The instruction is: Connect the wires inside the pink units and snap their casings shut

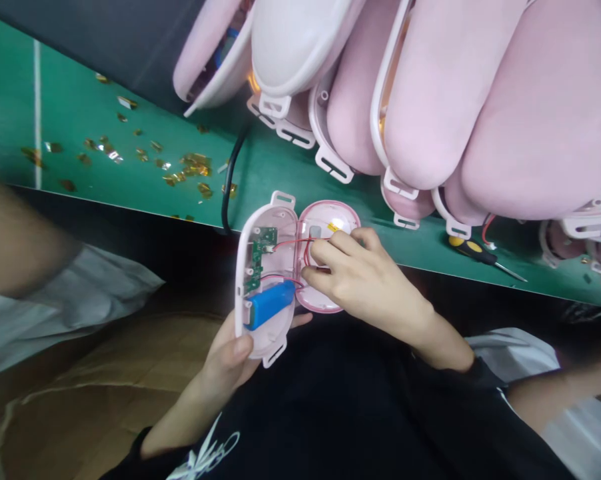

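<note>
My left hand (230,357) grips the lower end of an opened white-and-pink oval casing (268,267), held above my lap. Its left half shows a green circuit board (258,257) and a blue battery (269,304). Red wires (290,245) run across to the pink right half (325,227). My right hand (355,273) rests over that right half, fingers curled and pinched at the red wires inside it.
A green bench (130,153) runs across the back, strewn with gold foil scraps (190,167). Several pink padded casings (430,100) are stacked at the top right. A black cable (230,180) and a yellow-handled screwdriver (473,250) lie on the bench. Another person's arm (15,240) is at left.
</note>
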Demonstrator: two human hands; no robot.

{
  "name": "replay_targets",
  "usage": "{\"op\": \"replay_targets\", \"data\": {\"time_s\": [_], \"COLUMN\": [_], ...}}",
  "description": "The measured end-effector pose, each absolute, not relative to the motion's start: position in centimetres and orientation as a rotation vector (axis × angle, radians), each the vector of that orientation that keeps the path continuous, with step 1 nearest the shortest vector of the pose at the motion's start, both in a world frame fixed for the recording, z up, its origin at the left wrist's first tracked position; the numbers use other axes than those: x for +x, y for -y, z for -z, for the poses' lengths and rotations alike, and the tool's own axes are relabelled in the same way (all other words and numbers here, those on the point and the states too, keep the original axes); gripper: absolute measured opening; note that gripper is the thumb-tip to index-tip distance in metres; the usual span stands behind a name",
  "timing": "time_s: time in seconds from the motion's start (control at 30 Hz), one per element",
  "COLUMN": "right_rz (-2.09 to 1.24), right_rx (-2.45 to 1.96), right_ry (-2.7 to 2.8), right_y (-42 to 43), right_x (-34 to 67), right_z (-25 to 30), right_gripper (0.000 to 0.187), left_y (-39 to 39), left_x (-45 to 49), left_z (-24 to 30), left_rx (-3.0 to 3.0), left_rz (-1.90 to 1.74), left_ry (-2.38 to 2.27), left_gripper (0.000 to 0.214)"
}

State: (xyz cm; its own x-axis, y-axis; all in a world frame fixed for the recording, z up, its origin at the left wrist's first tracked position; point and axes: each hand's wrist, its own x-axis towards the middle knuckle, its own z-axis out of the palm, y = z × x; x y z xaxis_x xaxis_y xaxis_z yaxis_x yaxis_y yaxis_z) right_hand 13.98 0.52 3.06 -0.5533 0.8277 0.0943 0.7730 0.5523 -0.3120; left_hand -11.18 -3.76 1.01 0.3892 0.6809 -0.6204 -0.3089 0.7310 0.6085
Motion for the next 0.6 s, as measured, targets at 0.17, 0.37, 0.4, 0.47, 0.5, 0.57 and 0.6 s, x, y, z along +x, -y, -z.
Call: {"op": "replay_targets", "data": {"time_s": [0.17,0.37,0.4,0.47,0.5,0.57,0.6], "right_rz": [-0.448,-0.368,-0.322,-0.286,-0.300,-0.358,-0.396], "right_rx": [-1.296,-1.334,-1.349,-1.361,-1.358,-1.339,-1.327], "right_ry": [2.359,2.081,2.078,2.074,2.070,2.031,1.999], "right_y": [-0.9,-1.0,-1.1,-1.1,-1.1,-1.0,-0.9], "right_x": [14.0,11.8,11.5,11.2,11.1,11.0,11.0], "right_z": [-2.1,-1.4,-1.4,-1.3,-1.3,-1.2,-1.2], "right_gripper": [0.023,0.027,0.026,0.024,0.024,0.024,0.023], "left_y": [3.4,3.9,3.8,3.6,3.5,3.3,3.3], "left_x": [-11.3,-11.5,-11.4,-11.3,-11.3,-11.3,-11.3], "left_z": [-1.5,-1.1,-1.2,-1.2,-1.3,-1.3,-1.3], "left_rx": [0.314,0.343,0.335,0.319,0.314,0.314,0.314], "left_rz": [-0.673,-0.628,-0.625,-0.613,-0.609,-0.608,-0.610], "left_ry": [-1.013,-0.931,-0.932,-0.946,-0.957,-0.968,-0.969], "left_gripper": [0.080,0.074,0.074,0.076,0.077,0.080,0.081]}}
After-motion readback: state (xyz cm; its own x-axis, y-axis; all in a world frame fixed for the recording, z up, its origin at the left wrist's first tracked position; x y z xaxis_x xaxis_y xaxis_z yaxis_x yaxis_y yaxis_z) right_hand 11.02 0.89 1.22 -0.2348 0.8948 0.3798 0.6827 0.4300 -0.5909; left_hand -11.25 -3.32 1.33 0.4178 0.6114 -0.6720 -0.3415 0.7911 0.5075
